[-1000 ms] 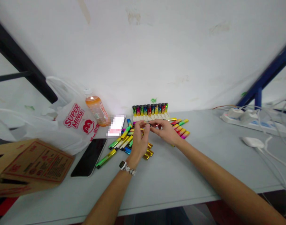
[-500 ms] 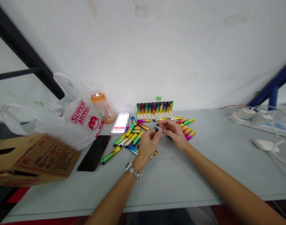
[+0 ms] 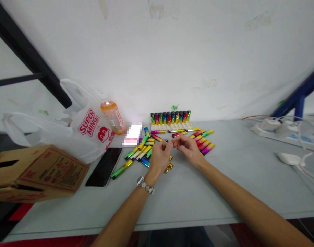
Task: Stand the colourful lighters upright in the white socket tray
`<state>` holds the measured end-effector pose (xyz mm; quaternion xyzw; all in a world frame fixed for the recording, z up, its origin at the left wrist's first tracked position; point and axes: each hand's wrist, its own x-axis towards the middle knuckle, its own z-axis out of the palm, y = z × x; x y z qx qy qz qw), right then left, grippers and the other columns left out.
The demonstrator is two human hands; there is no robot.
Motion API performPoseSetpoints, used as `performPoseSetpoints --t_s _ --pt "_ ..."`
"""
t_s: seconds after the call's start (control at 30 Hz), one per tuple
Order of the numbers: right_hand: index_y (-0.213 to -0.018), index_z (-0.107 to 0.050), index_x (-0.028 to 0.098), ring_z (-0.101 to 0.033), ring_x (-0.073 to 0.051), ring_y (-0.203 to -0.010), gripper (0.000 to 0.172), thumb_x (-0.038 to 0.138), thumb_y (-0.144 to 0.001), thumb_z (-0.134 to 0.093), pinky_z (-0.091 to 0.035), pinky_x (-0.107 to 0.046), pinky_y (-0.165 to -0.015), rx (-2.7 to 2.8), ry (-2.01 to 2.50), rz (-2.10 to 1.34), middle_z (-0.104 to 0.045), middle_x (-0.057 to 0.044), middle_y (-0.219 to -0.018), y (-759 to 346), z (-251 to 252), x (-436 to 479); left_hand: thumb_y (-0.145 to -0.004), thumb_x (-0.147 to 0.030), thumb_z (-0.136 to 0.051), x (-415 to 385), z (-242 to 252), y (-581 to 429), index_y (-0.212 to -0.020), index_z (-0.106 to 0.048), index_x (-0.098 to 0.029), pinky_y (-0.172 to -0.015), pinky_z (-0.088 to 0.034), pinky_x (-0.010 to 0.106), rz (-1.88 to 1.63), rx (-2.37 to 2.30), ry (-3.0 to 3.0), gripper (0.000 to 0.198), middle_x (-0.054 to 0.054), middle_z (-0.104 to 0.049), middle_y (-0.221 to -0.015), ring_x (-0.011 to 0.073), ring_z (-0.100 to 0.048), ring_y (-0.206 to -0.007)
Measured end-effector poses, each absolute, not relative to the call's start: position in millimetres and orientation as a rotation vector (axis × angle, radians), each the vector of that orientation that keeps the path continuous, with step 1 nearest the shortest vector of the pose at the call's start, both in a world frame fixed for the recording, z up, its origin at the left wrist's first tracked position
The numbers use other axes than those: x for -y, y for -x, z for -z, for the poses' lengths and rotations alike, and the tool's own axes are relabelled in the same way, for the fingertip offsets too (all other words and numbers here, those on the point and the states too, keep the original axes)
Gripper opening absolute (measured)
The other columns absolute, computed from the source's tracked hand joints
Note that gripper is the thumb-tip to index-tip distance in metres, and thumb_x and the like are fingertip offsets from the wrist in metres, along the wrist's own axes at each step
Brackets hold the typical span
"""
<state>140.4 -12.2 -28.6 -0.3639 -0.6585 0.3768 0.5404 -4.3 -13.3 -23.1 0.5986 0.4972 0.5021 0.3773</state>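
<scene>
1. Head view: the left hand [image 3: 160, 156] is pinching a small dark piece [image 3: 166, 141] above the table [image 3: 198, 192]. The right hand [image 3: 189, 148] is curling its fingers beside that piece, but its grip is unclear.
2. A row of lighters [image 3: 170, 117] is standing in the tray [image 3: 169, 127], apparently done.
3. Many loose lighters [image 3: 140, 151] are lying around both hands, seemingly left to handle.

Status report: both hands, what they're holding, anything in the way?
Left hand pinches small dark part. Right hand close beside it, grip unclear. Loose lighters lie around both hands; phone off to left.
</scene>
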Motion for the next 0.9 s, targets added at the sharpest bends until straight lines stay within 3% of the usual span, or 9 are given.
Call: performPoseSetpoints --t_s 0.3,0.63,0.9 --pt "-0.09 -0.068 0.018 -0.057 -0.015 -0.066 0.027 0.013 -0.069 -0.051 -0.042 -0.029 -0.064 1.614 0.899 -0.858 -0.064 0.0 -0.071 -139.4 31.0 13.4 -0.08 -0.037 -0.051 11.9 26.1 3.8 -0.054 -0.044 -0.02 -0.052 -0.031 0.024 -1.278 -1.267 -1.522 0.032 -0.005 -0.041 -0.05 0.0101 -0.039 -0.05" --pt "-0.082 -0.065 0.018 -0.051 -0.014 -0.062 0.013 0.019 -0.075 -0.054 -0.04 -0.028 -0.061 1.607 0.92 -0.843 -0.06 0.001 -0.067 -138.9 28.2 14.3 -0.087 -0.061 -0.05 23.2 14.5 5.4 -0.057 -0.043 -0.019 -0.05 -0.026 0.025 -1.211 -1.209 -1.596 0.052 -0.005 -0.038 -0.052 0.0093 -0.035 -0.05" --pt "-0.084 -0.065 0.018 -0.053 -0.015 -0.064 0.014 0.019 -0.075 -0.054 -0.042 -0.029 -0.064 1.614 0.925 -0.841 -0.061 0.001 -0.068 -139.0 28.6 15.1 -0.086 -0.054 -0.051 18.3 23.2 3.8 -0.056 -0.043 -0.02 -0.048 -0.028 0.024 -1.217 -1.227 -1.558 0.047 -0.005 -0.04 -0.05 0.0095 -0.037 -0.047"
